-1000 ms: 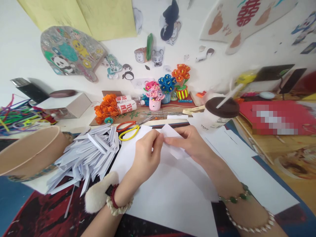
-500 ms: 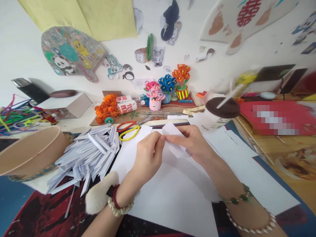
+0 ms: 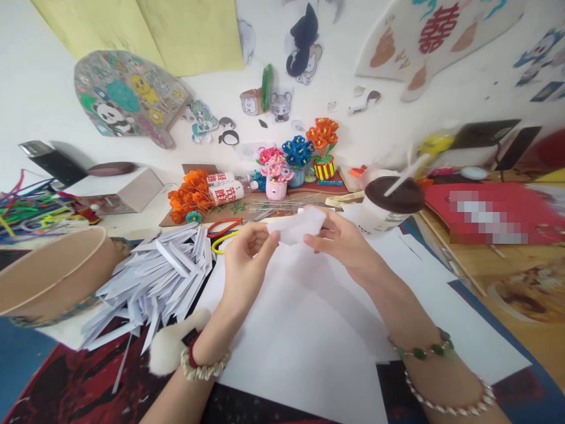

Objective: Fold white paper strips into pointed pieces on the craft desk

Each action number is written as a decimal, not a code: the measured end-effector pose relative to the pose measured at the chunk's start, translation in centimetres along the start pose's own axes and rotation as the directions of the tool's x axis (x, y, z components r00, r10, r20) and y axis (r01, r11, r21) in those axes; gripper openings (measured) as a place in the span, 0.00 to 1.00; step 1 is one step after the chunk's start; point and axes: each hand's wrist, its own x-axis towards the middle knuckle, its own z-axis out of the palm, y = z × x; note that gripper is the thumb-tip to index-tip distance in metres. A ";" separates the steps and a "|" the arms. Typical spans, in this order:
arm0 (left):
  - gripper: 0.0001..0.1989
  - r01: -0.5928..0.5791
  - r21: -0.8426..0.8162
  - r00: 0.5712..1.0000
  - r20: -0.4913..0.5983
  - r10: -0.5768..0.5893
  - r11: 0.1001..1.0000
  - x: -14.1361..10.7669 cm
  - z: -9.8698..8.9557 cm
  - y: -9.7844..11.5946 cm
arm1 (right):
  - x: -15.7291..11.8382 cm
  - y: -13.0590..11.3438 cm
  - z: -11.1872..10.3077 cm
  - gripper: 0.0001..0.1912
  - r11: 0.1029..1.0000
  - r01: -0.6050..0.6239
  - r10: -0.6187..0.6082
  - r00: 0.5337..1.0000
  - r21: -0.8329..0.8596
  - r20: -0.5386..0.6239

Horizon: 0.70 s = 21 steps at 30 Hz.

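Note:
Between my two hands a small folded piece of white paper is held up above the desk. My left hand pinches its left end between thumb and fingers. At the other end, my right hand grips the paper, thumb in front and fingers partly hidden behind. Large white sheets lie flat beneath both hands. Left of them rises a heap of folded white paper strips. Scissors with red and yellow handles rest just beyond my left hand.
A tan round tub stands at the far left. Behind my right hand is a cup with a brown lid and straw. Potted craft flowers line the wall. A red folder lies at the right, a white fluffy item by my left wrist.
The paper has been turned from an upright slant to lying crosswise. My left hand has shifted left and its fingers have opened out along the paper's end; my right hand still holds the other end.

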 end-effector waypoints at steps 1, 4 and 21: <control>0.08 0.055 -0.067 0.998 -0.013 -0.056 0.996 0.0 0.0 0.0 | 0.1 0.1 0.1 0.35 0.999 -0.010 0.010 1.000 0.040 0.000; 0.09 0.176 -0.179 0.984 0.027 -0.174 0.968 0.0 0.4 0.1 | 0.1 0.4 0.7 0.27 0.995 -0.031 0.020 0.993 0.092 0.118; 0.11 -0.798 0.551 0.582 0.598 0.551 0.246 1.8 -2.3 1.0 | 0.4 0.5 -0.5 0.19 0.997 0.054 -0.051 0.996 -0.053 0.071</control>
